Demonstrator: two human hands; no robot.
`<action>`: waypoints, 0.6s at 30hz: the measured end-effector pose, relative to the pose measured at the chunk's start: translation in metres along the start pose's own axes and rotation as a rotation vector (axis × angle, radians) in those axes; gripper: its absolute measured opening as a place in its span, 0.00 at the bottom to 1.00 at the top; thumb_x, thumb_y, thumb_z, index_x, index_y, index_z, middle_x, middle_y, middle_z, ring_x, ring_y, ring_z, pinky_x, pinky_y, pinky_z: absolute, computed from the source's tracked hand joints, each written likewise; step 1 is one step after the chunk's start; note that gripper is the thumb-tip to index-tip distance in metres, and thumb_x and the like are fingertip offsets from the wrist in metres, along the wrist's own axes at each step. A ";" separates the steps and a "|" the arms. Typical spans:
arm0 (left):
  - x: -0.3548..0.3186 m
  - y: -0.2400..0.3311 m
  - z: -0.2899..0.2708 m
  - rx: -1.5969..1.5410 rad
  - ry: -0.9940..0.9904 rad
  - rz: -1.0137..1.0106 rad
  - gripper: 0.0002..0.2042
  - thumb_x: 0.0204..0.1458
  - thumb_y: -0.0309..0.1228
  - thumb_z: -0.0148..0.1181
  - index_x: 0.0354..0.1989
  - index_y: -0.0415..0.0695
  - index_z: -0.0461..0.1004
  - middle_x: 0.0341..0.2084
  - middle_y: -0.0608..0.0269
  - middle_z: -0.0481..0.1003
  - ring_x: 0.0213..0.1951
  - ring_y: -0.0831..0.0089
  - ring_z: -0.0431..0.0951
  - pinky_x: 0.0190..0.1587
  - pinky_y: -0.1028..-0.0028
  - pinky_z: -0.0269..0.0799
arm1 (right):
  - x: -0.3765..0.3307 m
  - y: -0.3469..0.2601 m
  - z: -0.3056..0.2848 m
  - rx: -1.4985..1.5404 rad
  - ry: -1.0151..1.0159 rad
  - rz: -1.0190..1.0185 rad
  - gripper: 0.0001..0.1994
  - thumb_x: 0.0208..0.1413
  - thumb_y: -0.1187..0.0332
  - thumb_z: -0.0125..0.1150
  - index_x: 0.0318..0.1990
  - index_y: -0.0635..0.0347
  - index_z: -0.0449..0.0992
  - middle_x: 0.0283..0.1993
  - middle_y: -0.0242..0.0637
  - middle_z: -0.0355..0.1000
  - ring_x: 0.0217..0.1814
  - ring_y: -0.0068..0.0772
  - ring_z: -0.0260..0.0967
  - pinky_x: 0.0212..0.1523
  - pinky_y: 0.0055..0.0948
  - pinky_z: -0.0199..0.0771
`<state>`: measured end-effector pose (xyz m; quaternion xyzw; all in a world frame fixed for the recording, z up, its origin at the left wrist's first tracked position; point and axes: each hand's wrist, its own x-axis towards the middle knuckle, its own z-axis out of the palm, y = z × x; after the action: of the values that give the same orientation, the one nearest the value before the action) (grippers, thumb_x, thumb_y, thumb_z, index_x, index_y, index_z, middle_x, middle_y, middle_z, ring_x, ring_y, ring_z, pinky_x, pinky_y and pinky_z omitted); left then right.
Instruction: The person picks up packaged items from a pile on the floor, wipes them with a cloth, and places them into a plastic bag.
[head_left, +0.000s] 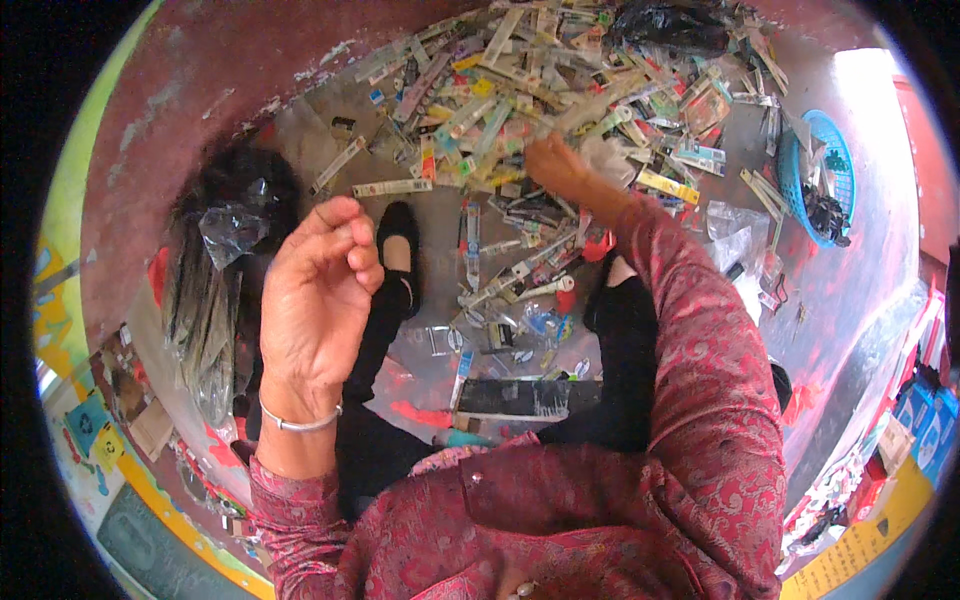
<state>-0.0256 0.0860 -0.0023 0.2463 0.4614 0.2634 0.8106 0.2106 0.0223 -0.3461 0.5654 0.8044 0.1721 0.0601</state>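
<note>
My left hand [318,290] is raised above my left leg, palm turned up. Its fingers curl in close together, and nothing shows in them. Over the wide heap of flat plastic strips and small packages [490,120], my right hand [563,168] reaches out with its fingers bent down toward the pieces. The fingertips blur into the heap, so whether they grip anything cannot be made out. Beside that hand lies a crumpled clear plastic bag [605,160]. A yellow strip [668,187] rests to its right.
A blue plastic basket [818,190] with dark scraps stands at the right. At the left lies a black bundle [240,180] with clear plastic wrapping. A black bag [670,25] sits at the far side. Between my legs are loose pieces and a dark flat board [530,397].
</note>
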 end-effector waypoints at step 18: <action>0.017 -0.018 0.001 0.059 -0.009 -0.073 0.10 0.45 0.20 0.50 0.38 0.36 0.66 0.26 0.63 0.69 0.26 0.79 0.65 0.29 0.82 0.62 | -0.033 0.144 -0.042 0.845 -0.211 0.541 0.12 0.45 0.60 0.54 0.30 0.59 0.73 0.30 0.44 0.71 0.36 0.47 0.69 0.38 0.38 0.68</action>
<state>-0.0133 0.0836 -0.0241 0.2544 0.4740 0.2189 0.8141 0.3381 0.0268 -0.2603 0.7425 0.6183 -0.2165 -0.1395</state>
